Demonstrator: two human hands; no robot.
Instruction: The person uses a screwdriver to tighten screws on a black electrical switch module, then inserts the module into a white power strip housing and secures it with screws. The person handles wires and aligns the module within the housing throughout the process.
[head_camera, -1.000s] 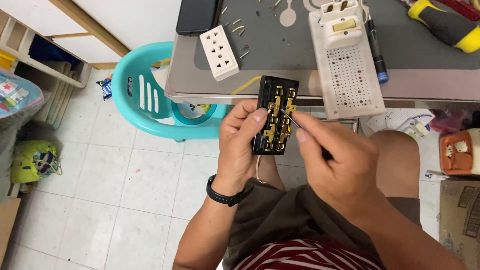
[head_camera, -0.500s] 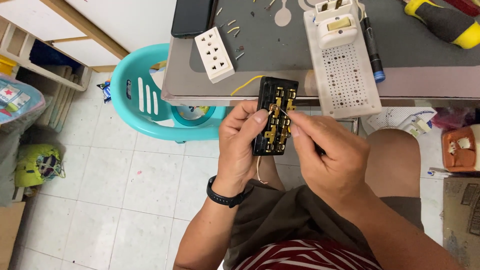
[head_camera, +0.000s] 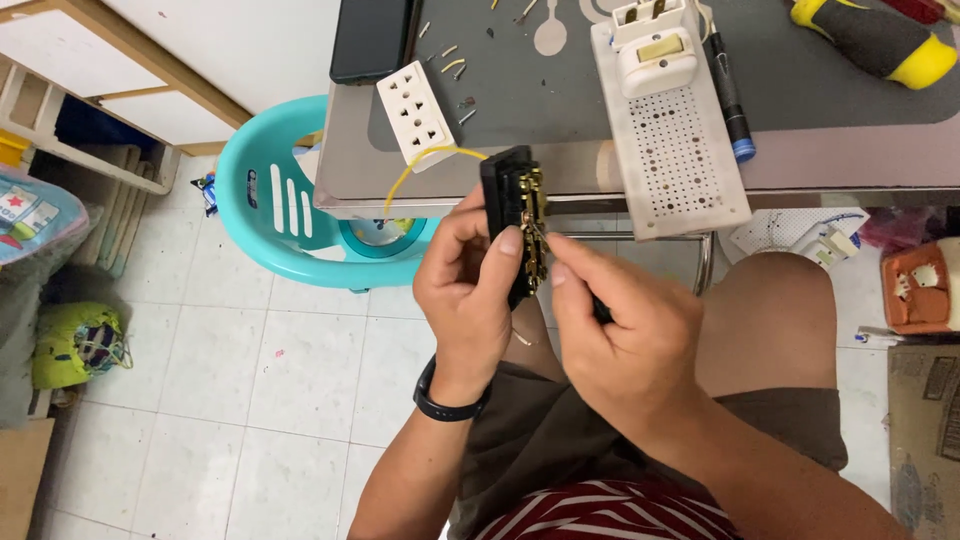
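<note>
Black socket block (head_camera: 512, 215) clamped edgewise in left hand (head_camera: 468, 300), brass contacts exposed to right hand (head_camera: 620, 330), fingers pinched together on contact; tool hidden.

Home repair corner: tiled floor (head_camera: 250, 390), plastic chair (head_camera: 290, 215), cluttered worktable (head_camera: 800, 110).

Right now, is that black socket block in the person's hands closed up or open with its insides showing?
Open: the black socket block shows bare brass contacts along one side, with no cover, held by the left hand.
</note>
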